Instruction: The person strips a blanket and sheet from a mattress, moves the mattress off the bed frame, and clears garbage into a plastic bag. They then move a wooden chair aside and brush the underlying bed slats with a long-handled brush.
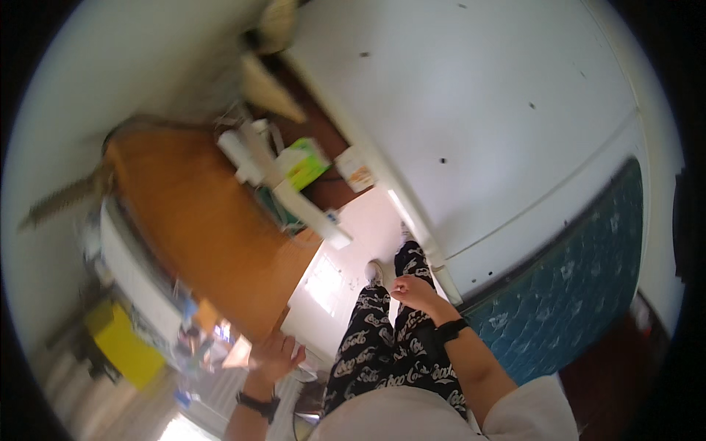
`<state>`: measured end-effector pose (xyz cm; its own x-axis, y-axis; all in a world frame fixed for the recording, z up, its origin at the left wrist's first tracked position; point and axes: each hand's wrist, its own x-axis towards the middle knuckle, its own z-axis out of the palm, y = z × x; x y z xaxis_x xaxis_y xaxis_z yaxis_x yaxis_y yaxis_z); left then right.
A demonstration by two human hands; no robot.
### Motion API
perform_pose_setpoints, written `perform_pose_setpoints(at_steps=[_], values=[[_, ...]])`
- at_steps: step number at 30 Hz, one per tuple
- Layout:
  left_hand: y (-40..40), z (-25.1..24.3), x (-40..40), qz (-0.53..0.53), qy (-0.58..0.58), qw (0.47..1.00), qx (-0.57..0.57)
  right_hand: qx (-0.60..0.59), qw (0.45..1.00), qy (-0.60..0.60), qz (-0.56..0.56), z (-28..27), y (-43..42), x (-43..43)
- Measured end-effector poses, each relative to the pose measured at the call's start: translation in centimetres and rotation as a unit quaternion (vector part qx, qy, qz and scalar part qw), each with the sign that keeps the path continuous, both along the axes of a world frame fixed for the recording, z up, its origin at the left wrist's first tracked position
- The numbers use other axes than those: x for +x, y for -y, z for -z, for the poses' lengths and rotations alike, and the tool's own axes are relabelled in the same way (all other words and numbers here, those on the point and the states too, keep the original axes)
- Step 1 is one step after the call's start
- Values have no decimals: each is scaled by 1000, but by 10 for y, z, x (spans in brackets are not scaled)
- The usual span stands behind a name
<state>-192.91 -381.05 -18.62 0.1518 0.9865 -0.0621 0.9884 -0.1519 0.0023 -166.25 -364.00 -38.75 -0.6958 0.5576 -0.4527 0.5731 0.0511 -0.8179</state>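
My left hand (276, 353) is at the near corner of an orange-brown wooden tabletop (204, 220). Its fingers are apart and nothing shows in them; whether they touch the wood is blurred. A dark band circles that wrist. In front of my thighs, my right hand (412, 292) is loosely curled with nothing visible inside, and a black band (451, 329) sits on its wrist. Below it are my black patterned trousers (358, 353) and a white shoe (374, 272) on the pale floor (364, 226).
A large white panel (480, 121) with small dark marks fills the right, beside a blue quilted pad (568, 286). A white bar-shaped fixture (309, 206) juts over the floor beside a green-yellow packet (302, 165). Blurred clutter (193, 342) and a yellow object (124, 344) lie left.
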Motion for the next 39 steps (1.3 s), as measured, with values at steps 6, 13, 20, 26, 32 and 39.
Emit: perform_pose_setpoints(at_steps=[6, 13, 20, 26, 32, 39], values=[[36, 11, -9, 41, 47, 997, 42, -99, 990, -22, 101, -50, 61, 20], [80, 5, -9, 23, 57, 998, 34, -78, 987, -66, 120, -100, 139, 20], [172, -14, 22, 58, 164, 974, 149, -85, 972, -37, 217, -142, 260, 32], [288, 30, -110, -248, 197, 882, 350, -64, 971, -70, 221, -159, 323, 45], [299, 53, -250, -293, -12, 915, 278, -14, 971, -66, 229, -138, 330, 64], [303, 42, -225, -367, -143, 913, 105, -2, 965, 0, 260, -127, 344, 84]])
